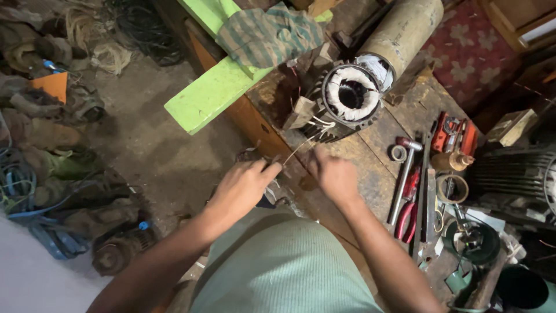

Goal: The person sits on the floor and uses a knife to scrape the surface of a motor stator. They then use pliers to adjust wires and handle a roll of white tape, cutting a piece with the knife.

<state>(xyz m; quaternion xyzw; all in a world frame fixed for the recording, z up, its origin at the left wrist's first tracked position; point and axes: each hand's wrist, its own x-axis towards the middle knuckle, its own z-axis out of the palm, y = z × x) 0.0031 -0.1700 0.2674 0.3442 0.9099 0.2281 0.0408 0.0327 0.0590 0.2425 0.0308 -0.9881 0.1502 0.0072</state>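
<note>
Left hand (243, 184) fingers pinching thin winding wires (306, 142), right hand (334, 174) fingers curled on them beside it, wires leading from motor stator (349, 95) at far tabletop (370, 174) edge, pliers (407, 211) right

A red blister pack (454, 134) lies flat on the table's (370, 168) right side, clear-fronted, with a dark tool inside. Farther right, at the edge, sits a small pale cardboard box (512, 126), tilted. No signs or screens show.

A bright green plank (211, 93) carries a green-and-grey striped cloth (269, 35), beside a white-wound grey stator (350, 95) and red-handled pliers (407, 214).
</note>
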